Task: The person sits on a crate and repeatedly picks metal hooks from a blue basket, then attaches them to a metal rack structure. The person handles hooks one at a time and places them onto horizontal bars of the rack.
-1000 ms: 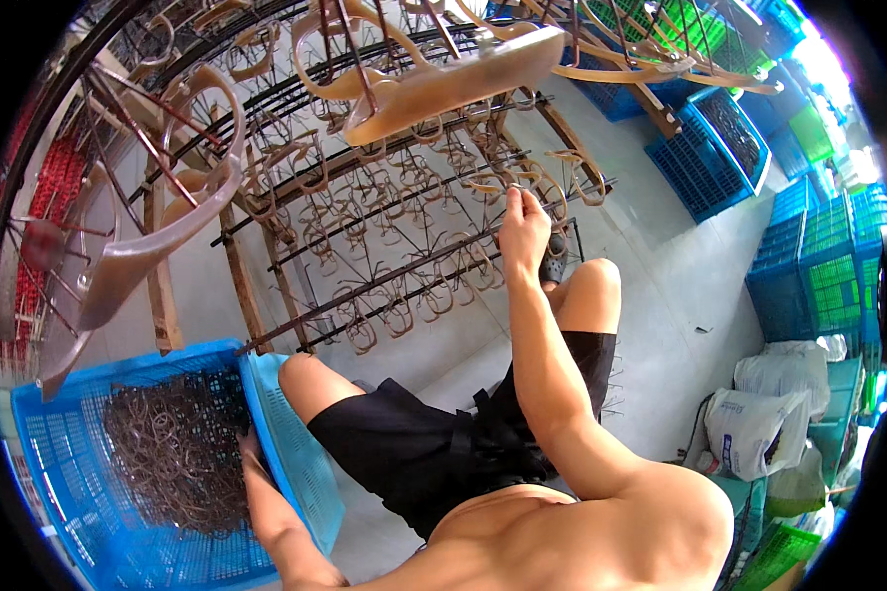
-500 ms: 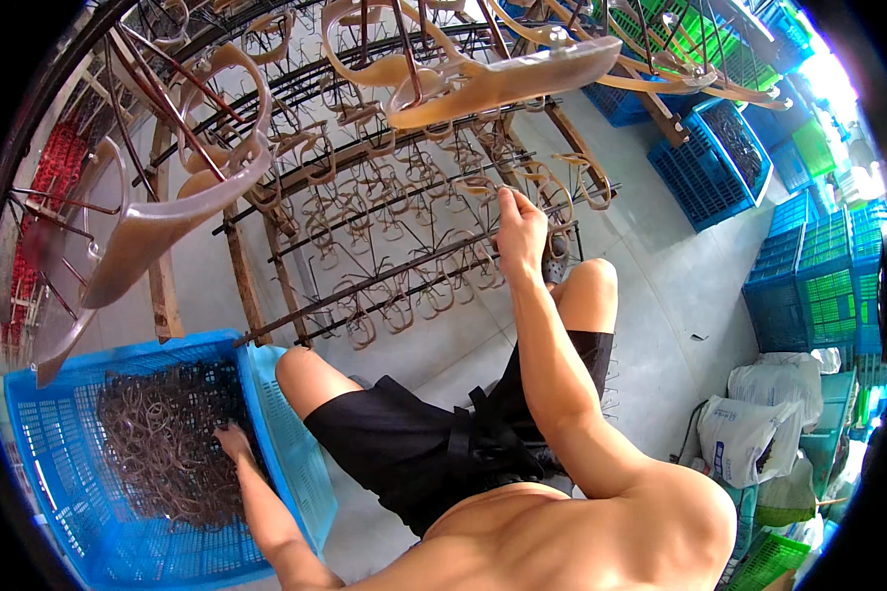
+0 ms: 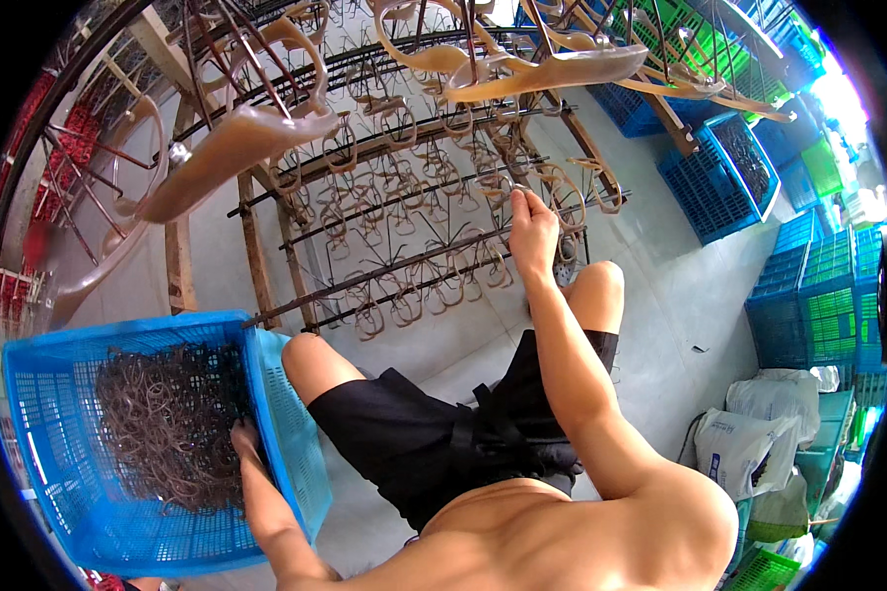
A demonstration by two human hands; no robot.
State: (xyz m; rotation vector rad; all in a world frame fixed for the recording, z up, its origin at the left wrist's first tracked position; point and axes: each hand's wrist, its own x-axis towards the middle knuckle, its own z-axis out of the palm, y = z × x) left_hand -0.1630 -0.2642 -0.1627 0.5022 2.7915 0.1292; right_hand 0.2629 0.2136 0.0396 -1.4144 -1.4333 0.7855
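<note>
My right hand (image 3: 534, 232) is raised at the rack, its thumb and fingers pinched together at a tan looped piece (image 3: 494, 183) that hangs there. The piece looks thin and translucent; the fingertips partly cover it. My left hand (image 3: 247, 439) is low inside the right wall of a blue plastic basket (image 3: 59, 345), beside a tangled heap of dark brown looped pieces (image 3: 158, 424). Its fingers look curled, and whatever they hold is too small to make out. Rows of similar tan looped pieces (image 3: 370, 320) hang from the dark rods of the rack (image 3: 365, 286).
Large glossy tan pieces (image 3: 237, 153) hang close by on wires overhead. Wooden posts (image 3: 256, 246) hold the rack. A blue crate of dark material (image 3: 700, 192), stacked blue and green crates (image 3: 808, 291) and white sacks (image 3: 744, 438) stand on the right. My bare knees face the rack.
The view has shifted slightly, so the rack sits further right. My right hand stays at the rack, pinched. My left hand has moved slightly toward the basket's right wall.
</note>
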